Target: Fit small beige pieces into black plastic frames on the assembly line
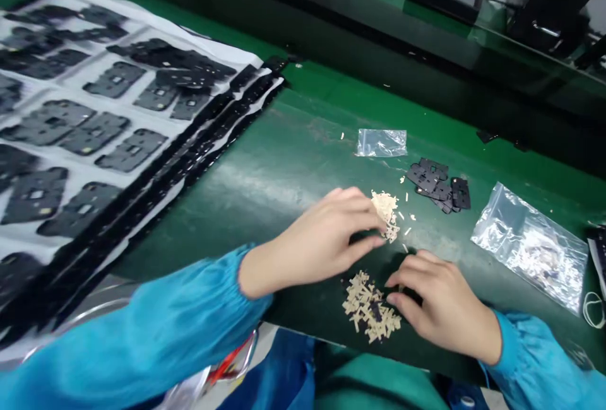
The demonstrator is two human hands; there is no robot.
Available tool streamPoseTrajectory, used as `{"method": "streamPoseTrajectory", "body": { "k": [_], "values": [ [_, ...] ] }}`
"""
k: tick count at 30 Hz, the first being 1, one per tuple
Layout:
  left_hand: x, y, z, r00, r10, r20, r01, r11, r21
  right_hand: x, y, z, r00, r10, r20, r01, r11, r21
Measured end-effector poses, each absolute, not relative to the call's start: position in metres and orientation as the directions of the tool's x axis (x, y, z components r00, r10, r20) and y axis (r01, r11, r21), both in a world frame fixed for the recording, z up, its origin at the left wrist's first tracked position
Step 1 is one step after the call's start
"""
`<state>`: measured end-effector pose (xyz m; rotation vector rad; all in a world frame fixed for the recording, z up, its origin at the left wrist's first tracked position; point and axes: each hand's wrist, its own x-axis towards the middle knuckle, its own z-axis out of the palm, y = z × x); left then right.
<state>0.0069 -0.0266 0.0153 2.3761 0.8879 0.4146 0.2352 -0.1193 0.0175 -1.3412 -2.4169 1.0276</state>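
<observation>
My left hand [338, 233] reaches in from the left, its curved fingers at the edge of a pale heap of tiny cream pieces [386, 208]. A gap shows between thumb and fingers, and I see nothing in them. Nearer to me lies a looser heap of small beige strips [372, 309] with a few dark bits among them. Just right of that heap is my right hand [433, 303], thumb and fingertips drawn close together in a pinch. Whatever sits between those fingertips is too small to make out.
Thin black plates [438, 186] lie stacked beyond the heaps. A small clear bag [381, 143] and a larger clear bag [533, 246] rest on the green table [227, 202]. Layered sheets with black parts [111, 79] fill the left side. A dark ledge [360, 38] runs behind.
</observation>
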Motion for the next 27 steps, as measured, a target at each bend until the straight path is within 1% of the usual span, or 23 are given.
{"method": "streamPoseTrajectory", "body": {
  "k": [2,5,7,9,12,15,17,19,23,27],
  "values": [
    [-0.002,-0.051,0.010,0.741,0.671,0.037,0.494,-0.581,0.646,0.228,-0.119,0.012,-0.577,0.797,-0.178,0.688,0.357,-0.632],
    [-0.007,-0.077,0.001,0.735,0.679,0.003,0.489,-0.533,0.691,0.222,-0.115,0.009,-0.594,0.775,-0.216,0.702,0.368,-0.609],
    [-0.009,-0.087,-0.002,0.707,0.707,0.008,0.494,-0.503,0.709,0.221,-0.113,0.010,-0.593,0.773,-0.224,0.686,0.340,-0.643],
    [-0.010,-0.091,-0.001,0.658,0.753,0.027,0.493,-0.458,0.740,0.220,-0.113,0.011,-0.561,0.800,-0.215,0.637,0.251,-0.729],
    [-0.011,-0.094,0.003,0.601,0.799,0.020,0.465,-0.371,0.804,0.219,-0.111,0.009,-0.467,0.849,-0.247,0.504,0.026,-0.863],
    [-0.008,-0.096,0.005,0.593,0.804,-0.042,0.473,-0.306,0.826,0.216,-0.110,0.004,-0.384,0.876,-0.292,0.343,-0.158,-0.926],
    [-0.005,-0.098,0.005,0.585,0.808,-0.066,0.470,-0.272,0.840,0.214,-0.109,0.001,-0.349,0.884,-0.312,0.255,-0.230,-0.939],
    [-0.002,-0.100,0.004,0.572,0.818,-0.061,0.437,-0.240,0.867,0.213,-0.108,-0.001,-0.335,0.881,-0.333,0.213,-0.274,-0.938],
    [-0.003,-0.105,0.000,0.551,0.834,-0.034,0.403,-0.231,0.886,0.213,-0.107,-0.004,-0.308,0.879,-0.365,0.222,-0.306,-0.926],
    [-0.010,-0.107,-0.005,0.541,0.840,-0.026,0.487,-0.288,0.825,0.216,-0.104,-0.007,-0.274,0.879,-0.389,0.239,-0.330,-0.913]
  ]
}}
